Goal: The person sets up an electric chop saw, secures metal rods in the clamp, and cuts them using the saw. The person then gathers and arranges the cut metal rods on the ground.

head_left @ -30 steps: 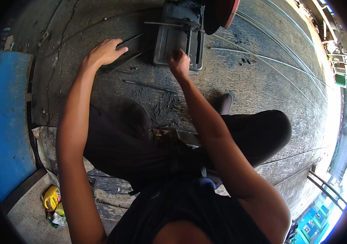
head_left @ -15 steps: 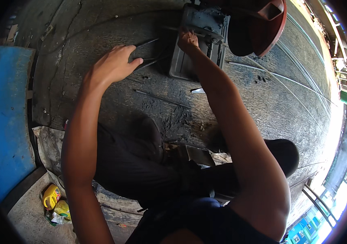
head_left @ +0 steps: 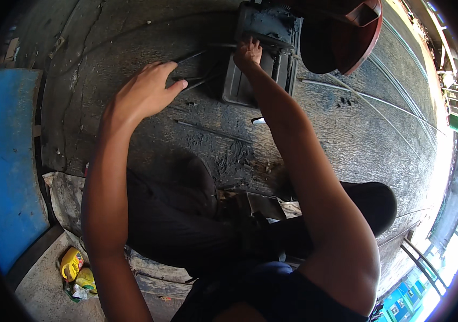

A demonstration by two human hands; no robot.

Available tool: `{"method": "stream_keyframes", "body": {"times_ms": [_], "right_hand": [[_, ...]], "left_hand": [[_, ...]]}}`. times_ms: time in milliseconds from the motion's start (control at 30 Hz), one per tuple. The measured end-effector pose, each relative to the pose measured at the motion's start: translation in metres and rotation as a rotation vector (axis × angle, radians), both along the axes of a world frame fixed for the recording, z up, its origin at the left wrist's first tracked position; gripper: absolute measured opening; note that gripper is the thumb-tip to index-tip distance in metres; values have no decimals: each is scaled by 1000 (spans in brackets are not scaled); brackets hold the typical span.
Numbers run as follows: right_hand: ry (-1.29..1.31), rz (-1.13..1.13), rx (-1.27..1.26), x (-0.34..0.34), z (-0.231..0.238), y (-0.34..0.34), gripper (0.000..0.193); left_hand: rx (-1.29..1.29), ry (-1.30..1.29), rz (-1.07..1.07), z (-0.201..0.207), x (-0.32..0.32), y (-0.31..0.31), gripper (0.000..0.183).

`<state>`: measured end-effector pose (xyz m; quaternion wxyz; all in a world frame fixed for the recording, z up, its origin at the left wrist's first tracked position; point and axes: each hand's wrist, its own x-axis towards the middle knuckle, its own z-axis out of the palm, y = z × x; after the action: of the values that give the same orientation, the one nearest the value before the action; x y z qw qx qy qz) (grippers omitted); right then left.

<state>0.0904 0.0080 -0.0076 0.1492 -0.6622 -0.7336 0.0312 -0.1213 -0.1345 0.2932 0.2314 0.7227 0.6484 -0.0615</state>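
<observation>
My right hand [head_left: 249,53] is closed at a thin metal rod [head_left: 222,45], which sticks out to its left across a dark metal machine base [head_left: 240,86]. A clamp screw [head_left: 277,65] lies just right of that hand; the fingertips are partly hidden. My left hand [head_left: 146,88] hovers over the floor board with thumb and fingers apart. Beside its fingertips lie short dark rods [head_left: 192,56], their other ends hidden behind the hand. Another short rod [head_left: 213,130] rests on the board between my arms.
A red-rimmed round guard [head_left: 371,43] stands right of the base. Long thin rods [head_left: 390,102] stretch over the board to the right. A blue panel [head_left: 9,161] is at far left, with a yellow bottle [head_left: 71,264] below. My dark-trousered legs are in front.
The rod's left end has dropped slightly and shows farther left of my right hand. My left hand has shifted a little left and stays open.
</observation>
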Motion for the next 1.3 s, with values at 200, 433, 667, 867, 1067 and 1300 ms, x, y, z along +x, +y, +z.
{"method": "stream_keyframes", "body": {"times_ms": [200, 433, 667, 867, 1067, 1300], "right_hand": [[-1, 201, -41, 25, -19, 22, 31], [-30, 29, -44, 13, 0, -2, 32], [-217, 64, -135, 41, 0, 21, 27], [-253, 12, -172, 24, 10, 26, 27], [-287, 29, -179, 25, 11, 23, 29], [-207, 112, -206, 13, 13, 20, 31]], "left_hand": [[14, 11, -23, -7, 1, 7, 57], [-12, 26, 0, -6, -5, 2, 58], [-7, 12, -12, -4, 4, 3, 58], [-54, 6, -31, -4, 3, 5, 59], [100, -35, -62, -7, 3, -3, 53], [-52, 0, -18, -1, 8, 7, 59]]}}
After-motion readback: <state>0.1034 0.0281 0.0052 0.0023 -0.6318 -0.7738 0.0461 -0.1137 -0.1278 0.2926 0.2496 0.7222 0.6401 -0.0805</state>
